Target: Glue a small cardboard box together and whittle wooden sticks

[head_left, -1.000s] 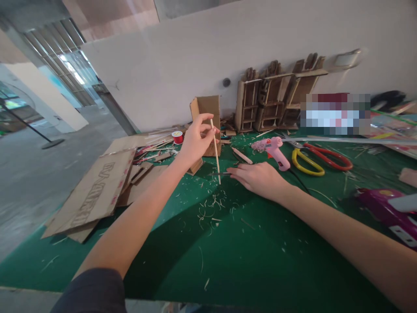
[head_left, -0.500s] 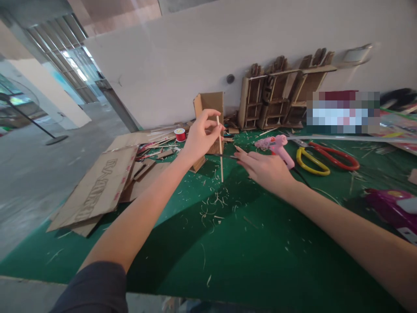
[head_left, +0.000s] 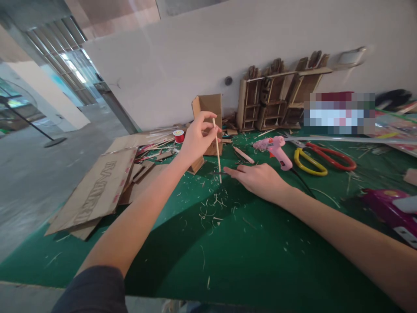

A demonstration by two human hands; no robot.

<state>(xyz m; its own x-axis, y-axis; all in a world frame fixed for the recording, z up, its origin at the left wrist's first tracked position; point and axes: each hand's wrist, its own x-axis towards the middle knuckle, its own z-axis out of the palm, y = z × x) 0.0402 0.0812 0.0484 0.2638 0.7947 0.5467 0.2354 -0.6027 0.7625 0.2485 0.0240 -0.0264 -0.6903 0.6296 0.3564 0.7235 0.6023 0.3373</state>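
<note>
My left hand (head_left: 202,137) pinches the upper part of a thin pale wooden stick (head_left: 218,153), which stands nearly upright with its lower end at the green table. My right hand (head_left: 257,177) is closed around a small dark knife (head_left: 216,173); its handle is hidden by the fingers. The narrow blade crosses the stick close to its bottom end. Thin curled wood shavings (head_left: 213,208) lie scattered on the table below. Behind my left hand stands an open cardboard piece (head_left: 211,103).
To the right lie a pink glue gun (head_left: 276,152), scissors with yellow and red handles (head_left: 311,161) and a purple device (head_left: 387,208). Cardboard sheets (head_left: 94,191) and a red thread spool (head_left: 178,136) lie left. Brown cardboard structures (head_left: 250,102) lean on the wall.
My right hand has moved down with the knife, from the middle of the stick toward its lower end. A pale pencil-like piece behind that hand now shows more. My left hand keeps its pinch.
</note>
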